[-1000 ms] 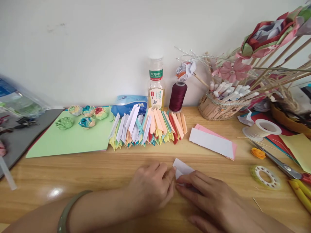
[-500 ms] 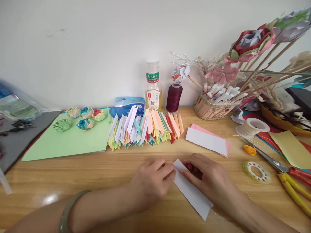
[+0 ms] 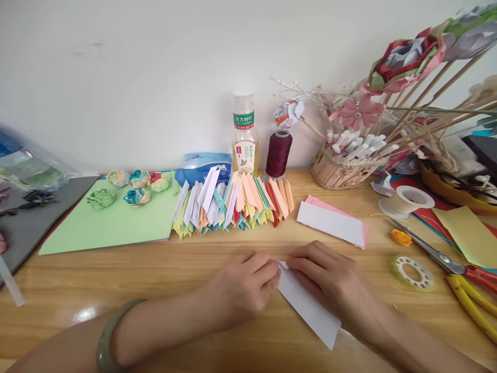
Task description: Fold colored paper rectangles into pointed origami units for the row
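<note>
A white paper strip (image 3: 308, 305) lies slantwise on the wooden table, its far end between my two hands. My left hand (image 3: 250, 282) is closed, with thumb and fingers pinching the strip's upper left edge. My right hand (image 3: 330, 274) is bent over the strip's far right side, fingers on the far end, where a small fold shows; its thumb is mostly hidden. Beyond the hands stands a row of folded paper pieces (image 3: 233, 202) in several colours. A white paper rectangle (image 3: 330, 223) rests on pink paper (image 3: 366, 235) to the right of the row.
Scissors (image 3: 438, 256), a tape roll (image 3: 411, 273), an orange paper flower (image 3: 401, 238) and yellow-handled pliers (image 3: 469, 305) lie at right. A bottle (image 3: 244, 140), maroon thread spool (image 3: 278, 154) and basket (image 3: 341, 171) stand by the wall. Green paper (image 3: 104, 228) holds several paper flowers at left.
My right hand has shifted onto the strip's far end, its fingers now reaching close to my left fingers. The strip's near end looks flatter. My left hand has barely moved.
</note>
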{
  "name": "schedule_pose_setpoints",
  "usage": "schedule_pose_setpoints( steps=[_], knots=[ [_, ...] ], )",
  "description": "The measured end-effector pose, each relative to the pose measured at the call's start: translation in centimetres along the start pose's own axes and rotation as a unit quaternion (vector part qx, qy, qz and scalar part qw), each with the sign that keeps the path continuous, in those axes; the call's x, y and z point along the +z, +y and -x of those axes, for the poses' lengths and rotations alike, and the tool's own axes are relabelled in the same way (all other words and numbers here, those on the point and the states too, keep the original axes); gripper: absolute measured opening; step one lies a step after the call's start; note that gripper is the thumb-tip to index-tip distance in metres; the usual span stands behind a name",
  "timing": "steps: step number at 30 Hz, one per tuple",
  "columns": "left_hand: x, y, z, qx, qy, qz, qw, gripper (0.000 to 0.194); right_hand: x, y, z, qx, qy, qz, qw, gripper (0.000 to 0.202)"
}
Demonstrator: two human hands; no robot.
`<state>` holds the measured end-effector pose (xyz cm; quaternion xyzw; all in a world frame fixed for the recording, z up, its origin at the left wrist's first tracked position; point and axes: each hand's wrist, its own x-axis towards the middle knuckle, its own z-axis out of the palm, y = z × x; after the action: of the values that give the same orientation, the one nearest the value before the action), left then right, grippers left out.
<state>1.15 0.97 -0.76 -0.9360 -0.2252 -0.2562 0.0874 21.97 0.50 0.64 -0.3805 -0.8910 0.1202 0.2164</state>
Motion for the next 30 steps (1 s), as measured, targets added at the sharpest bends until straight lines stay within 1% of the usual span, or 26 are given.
schedule_pose_setpoints(
  steps=[3, 6, 8, 12, 18, 21, 24, 30],
  knots=[
    [0.1, 0.0, 0.0, -0.026, -0.008, 0.019, 0.999, 0.019, -0.3, 0.1, 0.1, -0.054, -0.024, 0.023, 0.998, 0.025],
    [0.2, 0.0, 0.0, -0.031, -0.015, 0.033, 0.999, 0.018, -0.6, 0.0, 0.0, -0.090, -0.036, 0.058, 0.994, 0.033],
    [0.1, -0.1, -0.1, -0.017, -0.008, 0.031, 0.999, 0.018, -0.7, 0.0, 0.0, -0.101, -0.038, 0.084, 0.991, 0.034],
    [-0.3, -0.4, -0.2, 0.027, 0.008, -0.005, 1.000, 0.016, -0.7, -0.3, -0.1, -0.118, -0.020, 0.116, 0.986, 0.040],
    [-0.5, -0.5, -0.2, 0.048, 0.012, -0.022, 0.999, 0.013, -0.9, -0.6, -0.2, -0.145, 0.003, 0.161, 0.976, 0.044],
    [-0.5, -0.5, -0.3, 0.046, 0.014, -0.017, 0.999, 0.015, -0.9, -0.6, -0.2, -0.156, 0.002, 0.165, 0.974, 0.044],
    [-0.6, -0.6, -0.3, 0.049, 0.014, -0.020, 0.999, 0.017, -1.0, -0.7, -0.2, -0.153, -0.019, 0.153, 0.976, 0.041],
    [-0.8, -0.7, -0.1, 0.053, -0.003, -0.009, 0.999, 0.016, -1.9, 0.1, 0.2, -0.146, -0.039, 0.108, 0.983, 0.040]
  ],
)
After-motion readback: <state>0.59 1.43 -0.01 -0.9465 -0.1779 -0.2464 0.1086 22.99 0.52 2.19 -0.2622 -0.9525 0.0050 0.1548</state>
